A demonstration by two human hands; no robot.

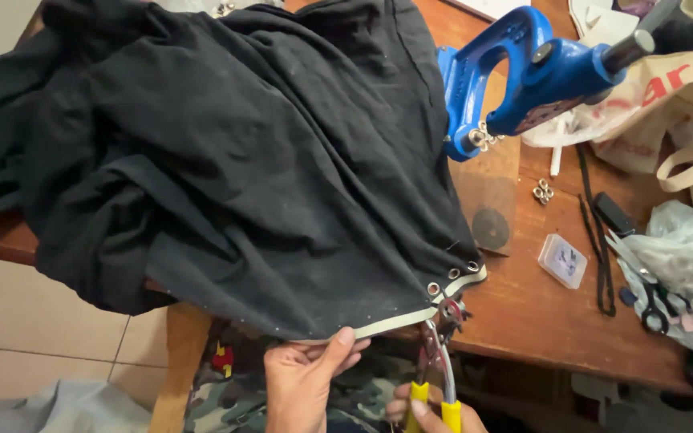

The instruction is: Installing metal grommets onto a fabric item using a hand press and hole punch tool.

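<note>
Black fabric (226, 152) covers the left and far part of the wooden table (539, 313); its pale-edged hem (411, 318) hangs over the near edge. The left hand (302, 381) pinches that hem between thumb and fingers. Just right, the right hand (431, 413) is closed around yellow-handled pliers (436, 361), whose tip meets the hem beside the metal eyelets (452, 274).

A small clear plastic box (562, 261) with a blue-and-white label lies on the tabletop (523, 313). A cream cloth bag (667, 96) with red lettering lies at the upper right. Crumpled clear plastic bags (675, 240) lie at the right edge.
</note>
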